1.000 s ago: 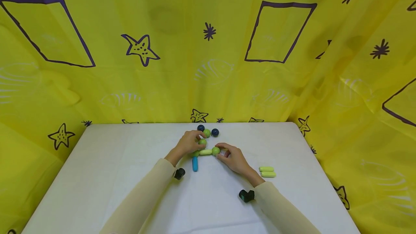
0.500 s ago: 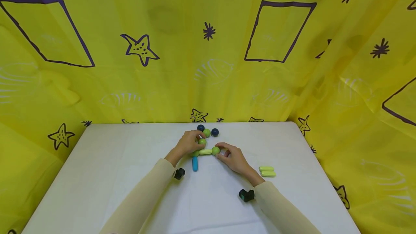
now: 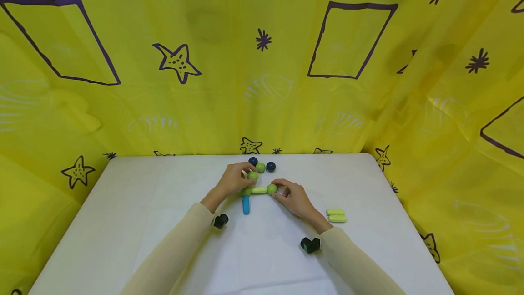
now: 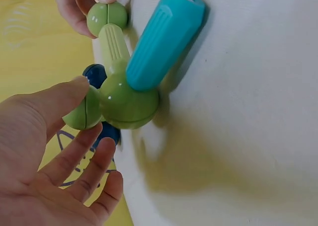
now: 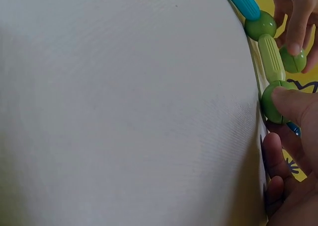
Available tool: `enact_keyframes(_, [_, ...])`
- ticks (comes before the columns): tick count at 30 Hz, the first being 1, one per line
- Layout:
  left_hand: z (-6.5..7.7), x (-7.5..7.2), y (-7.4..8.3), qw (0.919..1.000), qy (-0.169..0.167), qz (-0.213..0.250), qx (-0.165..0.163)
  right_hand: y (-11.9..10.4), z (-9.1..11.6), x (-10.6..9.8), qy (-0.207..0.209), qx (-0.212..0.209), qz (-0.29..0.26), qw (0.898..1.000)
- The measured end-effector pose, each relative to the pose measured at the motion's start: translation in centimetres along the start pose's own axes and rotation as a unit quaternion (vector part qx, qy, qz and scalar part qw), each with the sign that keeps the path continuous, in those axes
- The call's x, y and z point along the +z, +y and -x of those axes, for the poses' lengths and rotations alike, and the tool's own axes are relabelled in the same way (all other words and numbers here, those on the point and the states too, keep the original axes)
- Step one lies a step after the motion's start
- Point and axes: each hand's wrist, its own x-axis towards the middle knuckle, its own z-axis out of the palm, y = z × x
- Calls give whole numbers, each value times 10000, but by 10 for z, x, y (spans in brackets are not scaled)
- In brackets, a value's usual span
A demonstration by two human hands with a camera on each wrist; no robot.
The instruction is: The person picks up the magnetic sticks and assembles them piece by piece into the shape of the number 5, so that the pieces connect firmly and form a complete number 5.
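Observation:
My left hand point(image 3: 234, 179) pinches a green ball point(image 4: 82, 111) between thumb and fingers. Right beside that ball is a second green ball point(image 4: 130, 104), which joins a blue ridged rod point(image 3: 246, 205) and a pale green ridged rod point(image 3: 259, 190) at an angle. At the pale rod's far end sits a third green ball point(image 3: 272, 189). The thumb and fingers of my right hand point(image 3: 295, 199) hold this end ball, as the right wrist view also shows. In the left wrist view, the left hand's other fingers spread loosely below its ball.
Behind the hands, two dark blue balls point(image 3: 271, 167) flank another green ball point(image 3: 260, 167) near the back edge of the white table point(image 3: 163, 181). Two pale green rods point(image 3: 337, 218) lie side by side at the right. A yellow patterned curtain point(image 3: 229, 104) encloses the back and sides.
My left hand has shifted slightly left and back with its green ball. The joined rods and balls have moved back a little; the right hand keeps its hold almost in place.

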Motion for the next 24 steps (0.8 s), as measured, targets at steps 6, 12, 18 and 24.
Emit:
enact_keyframes(6, [9,-6,1,9994,281,7,225,-2,-4,-2,48,63,-10,10000])
enact_keyframes(12, [25,-12,2,9985,452,8,315,-4,-9,-2,51,238,-2,9997])
enact_keyframes(18, [46,-15,2,9970,590,226,438,-3,-15,-3,37,308,11,9995])
enact_keyframes(24, [68,-13,-2,9960,543,530,471,-2,-20,-4,18,346,48,9994])
